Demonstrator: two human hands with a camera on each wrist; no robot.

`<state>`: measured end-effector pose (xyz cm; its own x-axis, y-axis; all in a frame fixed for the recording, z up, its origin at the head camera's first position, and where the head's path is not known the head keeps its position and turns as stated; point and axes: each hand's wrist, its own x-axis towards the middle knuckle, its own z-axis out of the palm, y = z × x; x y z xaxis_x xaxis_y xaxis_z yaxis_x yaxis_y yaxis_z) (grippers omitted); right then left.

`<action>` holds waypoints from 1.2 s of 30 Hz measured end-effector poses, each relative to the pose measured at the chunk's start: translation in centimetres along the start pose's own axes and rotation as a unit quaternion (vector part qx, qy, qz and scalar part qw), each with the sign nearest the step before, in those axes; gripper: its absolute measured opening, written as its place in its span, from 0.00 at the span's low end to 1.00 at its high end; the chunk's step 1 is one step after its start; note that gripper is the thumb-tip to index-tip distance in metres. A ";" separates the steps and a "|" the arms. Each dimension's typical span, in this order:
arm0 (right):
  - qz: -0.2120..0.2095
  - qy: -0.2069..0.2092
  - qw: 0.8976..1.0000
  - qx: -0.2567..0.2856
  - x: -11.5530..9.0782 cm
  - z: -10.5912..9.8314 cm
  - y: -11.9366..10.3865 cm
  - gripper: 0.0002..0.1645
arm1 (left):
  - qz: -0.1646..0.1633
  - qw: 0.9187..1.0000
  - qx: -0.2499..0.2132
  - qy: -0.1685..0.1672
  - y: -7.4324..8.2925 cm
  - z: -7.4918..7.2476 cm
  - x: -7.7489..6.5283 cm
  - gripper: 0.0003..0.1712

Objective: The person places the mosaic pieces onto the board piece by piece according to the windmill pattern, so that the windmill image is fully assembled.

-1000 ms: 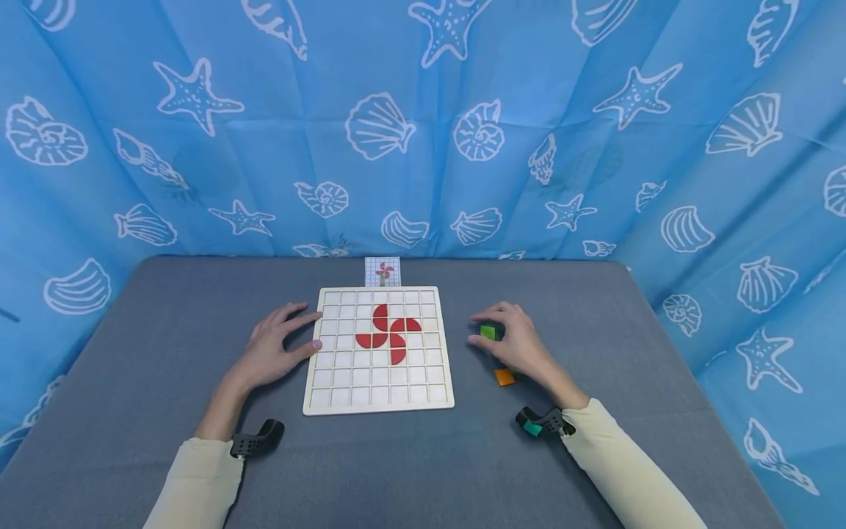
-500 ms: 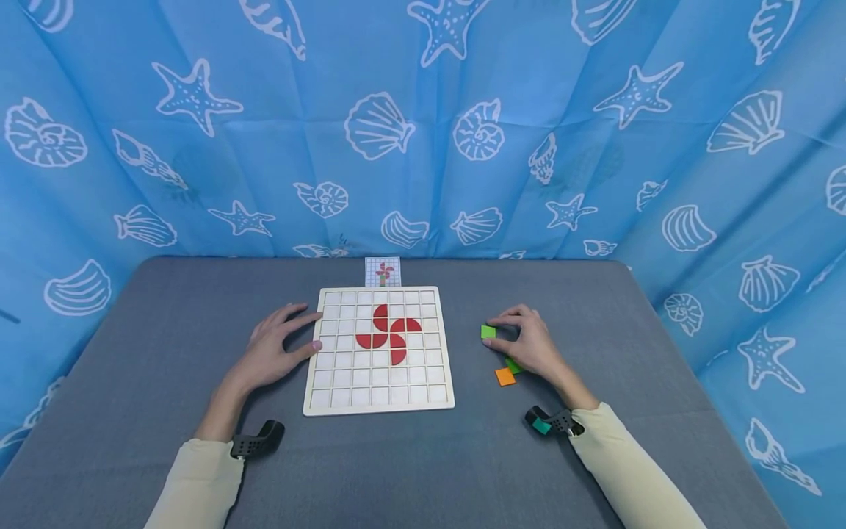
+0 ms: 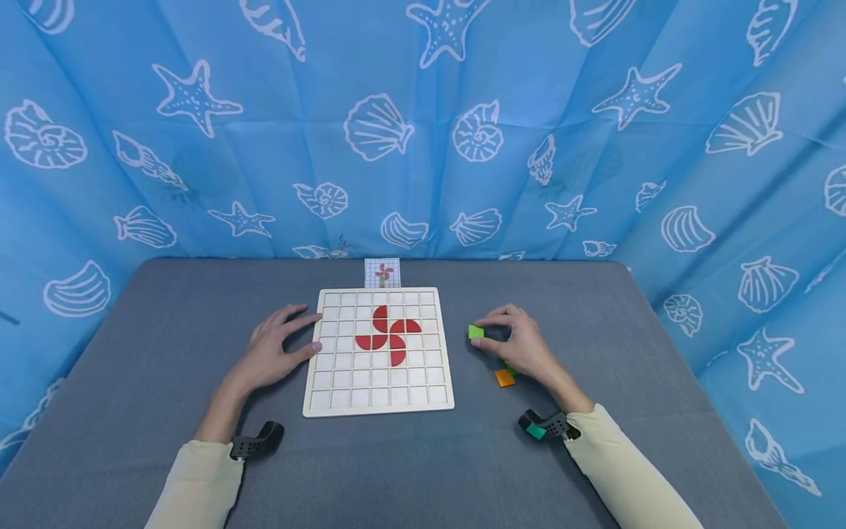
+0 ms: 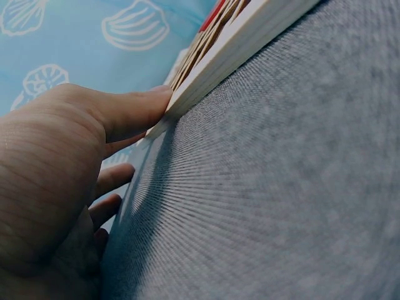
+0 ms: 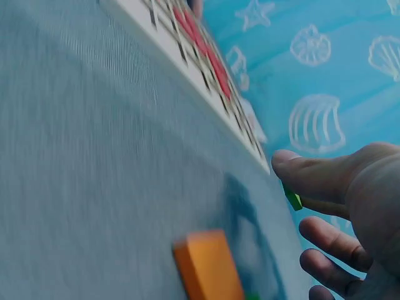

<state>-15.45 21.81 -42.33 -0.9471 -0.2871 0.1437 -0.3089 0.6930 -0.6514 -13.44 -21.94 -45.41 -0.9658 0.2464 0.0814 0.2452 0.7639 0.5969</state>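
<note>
My right hand [image 3: 518, 340] pinches a light green square tile [image 3: 476, 332] between thumb and fingers, to the right of the board. In the right wrist view the green tile [image 5: 292, 197] shows as a thin edge behind the thumb, and the hand hangs over the table with its shadow below. My left hand [image 3: 277, 345] rests at the left edge of the white grid board [image 3: 379, 410], thumb and index fingertip on its rim. Red quarter-round tiles [image 3: 397, 350] form a pinwheel near the board's middle.
An orange square tile [image 3: 505, 378] lies on the grey table [image 3: 423, 470] below my right hand, with a darker green tile [image 3: 511, 369] partly under the hand beside it. A small pattern card [image 3: 382, 272] lies behind the board. A blue curtain [image 3: 423, 176] hangs behind.
My right hand has picked up the light green tile; it drew slightly right, then moved left toward the board with it. The left hand and board have stayed put.
</note>
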 end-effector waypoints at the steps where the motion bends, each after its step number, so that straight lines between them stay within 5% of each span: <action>1: -0.006 -0.002 1.000 0.002 0.0 0.2 -0.5 0.19 | 0.000 1.000 0.000 0.000 0.0 0.0 0.0 0.34; 18: -0.111 -0.056 0.990 0.063 1.2 6.2 -7.2 0.17 | -0.003 1.000 -0.004 -0.002 0.0 0.0 0.0 0.34; 27: -0.165 -0.059 0.984 0.016 2.3 8.9 -9.1 0.15 | -0.007 1.000 -0.004 -0.001 -0.1 0.0 0.0 0.34; 36: -0.163 -0.062 0.984 -0.028 2.6 10.0 -9.7 0.15 | -0.002 1.000 -0.005 0.000 -0.3 0.2 0.0 0.34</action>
<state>-14.02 7.73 -43.11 -0.7795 -0.5767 0.2446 -0.6028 0.5842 -0.5435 -13.52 -22.03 -45.70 -0.9666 0.2436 0.0800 0.2413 0.7584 0.6054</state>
